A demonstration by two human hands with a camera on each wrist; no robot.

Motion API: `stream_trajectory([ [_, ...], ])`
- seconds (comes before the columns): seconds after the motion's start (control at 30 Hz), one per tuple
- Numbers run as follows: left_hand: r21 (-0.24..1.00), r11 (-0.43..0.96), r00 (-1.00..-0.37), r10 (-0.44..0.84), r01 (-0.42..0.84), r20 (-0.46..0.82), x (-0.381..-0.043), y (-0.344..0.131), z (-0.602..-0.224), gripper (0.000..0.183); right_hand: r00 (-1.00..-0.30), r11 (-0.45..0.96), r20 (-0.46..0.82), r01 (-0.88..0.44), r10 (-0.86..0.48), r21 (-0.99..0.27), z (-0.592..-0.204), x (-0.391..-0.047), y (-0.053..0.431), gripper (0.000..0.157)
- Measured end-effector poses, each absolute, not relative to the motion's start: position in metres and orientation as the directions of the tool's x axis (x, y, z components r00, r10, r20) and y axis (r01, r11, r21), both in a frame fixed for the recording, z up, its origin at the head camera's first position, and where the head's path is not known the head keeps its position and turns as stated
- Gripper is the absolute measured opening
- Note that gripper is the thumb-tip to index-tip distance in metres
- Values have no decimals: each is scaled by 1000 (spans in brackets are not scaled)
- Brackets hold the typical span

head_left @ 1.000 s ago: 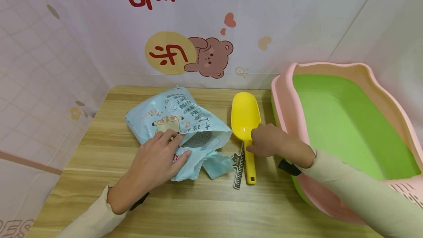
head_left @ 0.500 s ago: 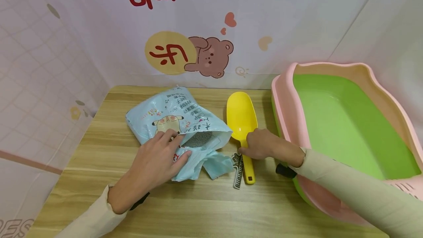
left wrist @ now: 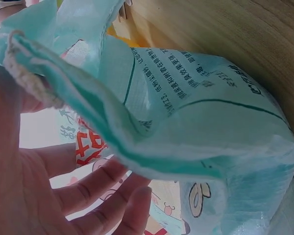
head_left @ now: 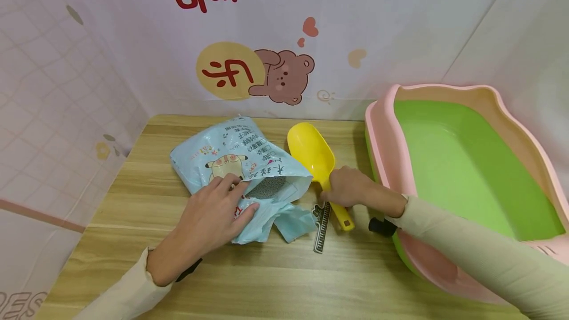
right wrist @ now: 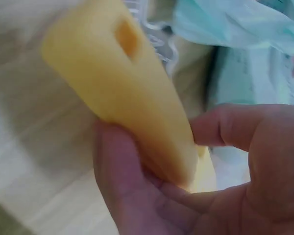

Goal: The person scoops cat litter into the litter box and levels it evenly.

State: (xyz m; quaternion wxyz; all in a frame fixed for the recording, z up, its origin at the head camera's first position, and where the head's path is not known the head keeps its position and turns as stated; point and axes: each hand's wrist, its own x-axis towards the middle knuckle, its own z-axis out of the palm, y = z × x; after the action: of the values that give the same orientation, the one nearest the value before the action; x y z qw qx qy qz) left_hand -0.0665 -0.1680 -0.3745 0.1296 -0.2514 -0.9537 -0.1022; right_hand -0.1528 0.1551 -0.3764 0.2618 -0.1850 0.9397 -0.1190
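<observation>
A white fabric backdrop (head_left: 391,23) with a printed brown bear, hearts and red lettering is hung behind a light wood-grain tabletop (head_left: 266,280). The right side of the tabletop is taken up by a deep plastic tray (head_left: 387,137) with a pink rim and a green basin. On the left, a light-blue plastic bag (head_left: 233,154), printed with a cartoon animal and dark characters, is laid flat, its gaping mouth turned toward the wearer and its torn lower flap folded down; grey granules (head_left: 266,187) are seen inside.

Between bag and tray, a yellow plastic scoop (head_left: 312,152) with a rounded bowl is held at a slant, the bowl pointed away and to the left, just beside the bag; whether the two touch cannot be told. Its handle is pinched between the thumb and fingers of the right hand (head_left: 351,186), as is seen closely in the right wrist view, where a square hole is shown near the handle's end. The left hand (head_left: 215,214) is rested against the bag by its mouth, with the fingers loosely bent and spread apart. Partly beneath the scoop's handle, a small grey comb-shaped piece (head_left: 322,228) with a toothed edge is left lying on the wood.
</observation>
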Motion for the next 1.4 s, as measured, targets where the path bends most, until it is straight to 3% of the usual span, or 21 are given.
stream_trajectory([
  [0.33,130,855,-846,455,503,278,-66,-168,-374,49,-814,854,-428,-149,-392,-498,-346,-159,169,27],
  [0.53,140,847,-839,459,513,293,-67,-169,-375,49,-860,786,-321,-137,-396,-603,-331,-153,182,22],
  [0.67,139,842,-831,464,521,308,-68,-169,-376,49,-877,703,-187,-211,-443,-680,-318,-145,193,19],
  [0.8,140,840,-829,466,524,308,-70,-168,-375,48,-868,685,-113,-294,-483,-667,-303,-134,204,16],
  [1.0,155,839,-834,463,522,301,-71,-169,-375,48,-796,652,-53,-453,-603,-608,-291,-117,221,9],
  [1.23,185,832,-837,461,523,295,-72,-169,-376,41,-668,538,2,-601,-744,-592,-286,-102,243,22],
  [1.4,232,829,-855,455,508,248,-73,-168,-376,43,-590,495,-32,-646,-807,-581,-286,-99,253,24],
])
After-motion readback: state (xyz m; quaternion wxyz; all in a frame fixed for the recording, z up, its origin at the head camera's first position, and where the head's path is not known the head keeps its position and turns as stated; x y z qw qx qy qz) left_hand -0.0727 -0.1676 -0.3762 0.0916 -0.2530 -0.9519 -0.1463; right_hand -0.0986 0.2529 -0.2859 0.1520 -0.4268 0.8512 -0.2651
